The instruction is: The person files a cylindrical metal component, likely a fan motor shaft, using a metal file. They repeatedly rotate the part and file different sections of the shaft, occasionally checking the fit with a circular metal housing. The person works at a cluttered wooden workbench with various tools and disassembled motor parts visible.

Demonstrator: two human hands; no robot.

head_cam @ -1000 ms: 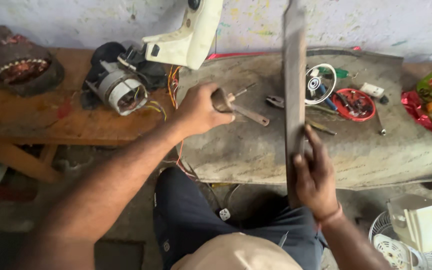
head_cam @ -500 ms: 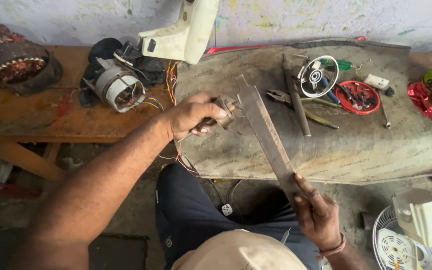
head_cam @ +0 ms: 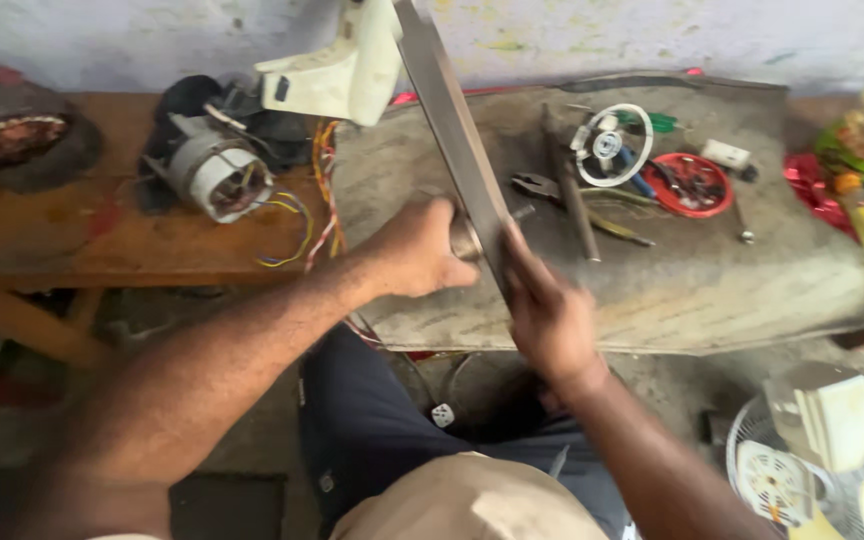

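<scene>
Both hands clenched: left hand (head_cam: 417, 250) gripping a hammer (head_cam: 464, 238), right hand (head_cam: 549, 318) gripping a long metal blade (head_cam: 449, 120) crossing the worktop (head_cam: 692, 290), pliers (head_cam: 542, 187) just beyond.

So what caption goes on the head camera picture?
Both hands, left hand and right hand, grip a long metal blade over a workbench.

Grey metal blade (head_cam: 449, 130), red dish (head_cam: 689, 184), white motor (head_cam: 220, 178) (multicoloured wires).
</scene>
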